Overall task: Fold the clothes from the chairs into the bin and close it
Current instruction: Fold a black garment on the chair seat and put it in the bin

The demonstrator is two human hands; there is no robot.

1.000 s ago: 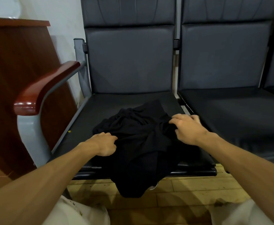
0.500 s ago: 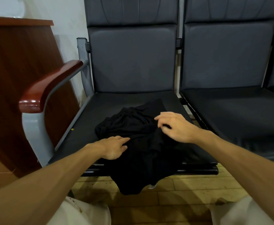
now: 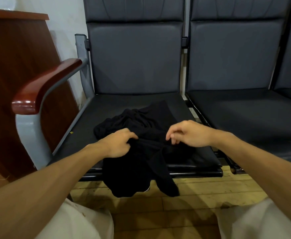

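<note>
A crumpled black garment (image 3: 141,163) lies on the seat of the left black chair (image 3: 134,57), and part of it hangs over the seat's front edge toward the floor. My left hand (image 3: 118,144) rests on the garment's left side and pinches a fold of the cloth between thumb and fingers. My right hand (image 3: 187,133) hovers just over the garment's right side, fingers loosely curled downward with nothing visibly between them. No bin is in view.
A red-brown wooden armrest (image 3: 43,87) on a grey metal frame stands at the chair's left, with a wooden cabinet (image 3: 17,66) behind it. A second black chair (image 3: 236,54) adjoins on the right. Below lies a yellow wooden floor (image 3: 201,190).
Both hands moved toward the garment's middle. My left hand went from lying flat to pinching the cloth, my right hand lifted off it, and a flap now hangs over the seat edge.
</note>
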